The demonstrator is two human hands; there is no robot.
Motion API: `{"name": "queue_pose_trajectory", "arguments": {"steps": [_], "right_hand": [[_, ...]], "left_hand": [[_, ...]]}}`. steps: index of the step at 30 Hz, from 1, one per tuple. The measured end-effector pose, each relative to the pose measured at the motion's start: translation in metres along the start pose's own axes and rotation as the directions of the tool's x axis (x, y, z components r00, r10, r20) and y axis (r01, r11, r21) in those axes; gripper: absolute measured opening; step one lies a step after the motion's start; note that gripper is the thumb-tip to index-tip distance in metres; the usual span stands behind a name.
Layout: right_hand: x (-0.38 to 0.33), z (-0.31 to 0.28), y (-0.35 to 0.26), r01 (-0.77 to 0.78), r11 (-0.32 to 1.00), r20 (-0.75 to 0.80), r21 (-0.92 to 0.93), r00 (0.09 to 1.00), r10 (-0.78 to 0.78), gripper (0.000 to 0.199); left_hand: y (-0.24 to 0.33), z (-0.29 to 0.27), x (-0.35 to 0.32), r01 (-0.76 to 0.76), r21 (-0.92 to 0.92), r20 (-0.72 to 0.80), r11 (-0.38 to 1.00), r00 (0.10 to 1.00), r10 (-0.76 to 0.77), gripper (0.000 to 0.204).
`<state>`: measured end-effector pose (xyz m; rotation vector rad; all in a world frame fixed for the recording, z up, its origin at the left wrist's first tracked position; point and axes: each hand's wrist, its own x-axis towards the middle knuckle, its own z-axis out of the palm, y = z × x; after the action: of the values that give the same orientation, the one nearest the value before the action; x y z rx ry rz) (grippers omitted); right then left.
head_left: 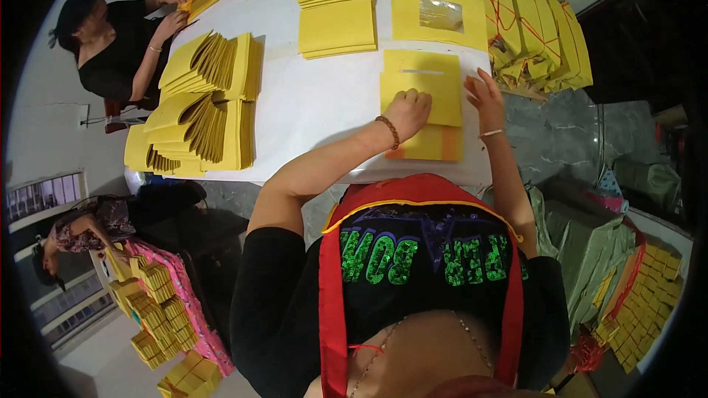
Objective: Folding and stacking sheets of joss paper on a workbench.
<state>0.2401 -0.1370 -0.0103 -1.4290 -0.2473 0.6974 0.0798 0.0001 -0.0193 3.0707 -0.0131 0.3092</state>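
A stack of yellow paper (pixel 435 99) lies before me at the table's near right part. The lower sheets show orange marks at their sides, and a thin pale strip crosses the upper sheet. My left hand (pixel 409 113) rests on this stack with its fingers curled in; what they hold, if anything, is hidden. Just off the stack's right edge, my right hand (pixel 484 100) is raised, fingers apart and nothing in them. Beyond the stack lies yellow paper with a silver foil square (pixel 441 15).
Piles of yellow paper stand on the white table (pixel 295 118): folded bundles (pixel 203 118) at left and a flat pile (pixel 337 29) at the back. Tied bundles (pixel 535 29) lie at right. A co-worker's hands (pixel 173 11) hold a yellow piece at far left; another person works behind.
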Motion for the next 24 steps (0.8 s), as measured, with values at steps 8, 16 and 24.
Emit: {"name": "queue_pose_trajectory", "arguments": {"steps": [8, 16, 24], "right_hand": [[-0.030, -0.044, 0.048, -0.073, 0.996, -0.179, 0.054, 0.981, 0.081, 0.030], [-0.029, -0.051, 0.057, -0.071, 0.994, -0.187, 0.082, 0.979, 0.085, 0.028], [-0.029, -0.051, 0.051, -0.097, 0.984, -0.177, 0.148, 0.976, 0.123, 0.027]], "left_hand": [[-0.076, -0.091, 0.010, 0.096, -0.186, -0.273, 0.978, 0.951, -0.146, 0.041], [-0.201, -0.025, -0.019, 0.351, 0.314, -0.338, 0.882, 0.910, -0.241, 0.044], [-0.204, -0.022, -0.016, 0.383, 0.256, -0.198, 0.887, 0.919, -0.340, 0.043]]}}
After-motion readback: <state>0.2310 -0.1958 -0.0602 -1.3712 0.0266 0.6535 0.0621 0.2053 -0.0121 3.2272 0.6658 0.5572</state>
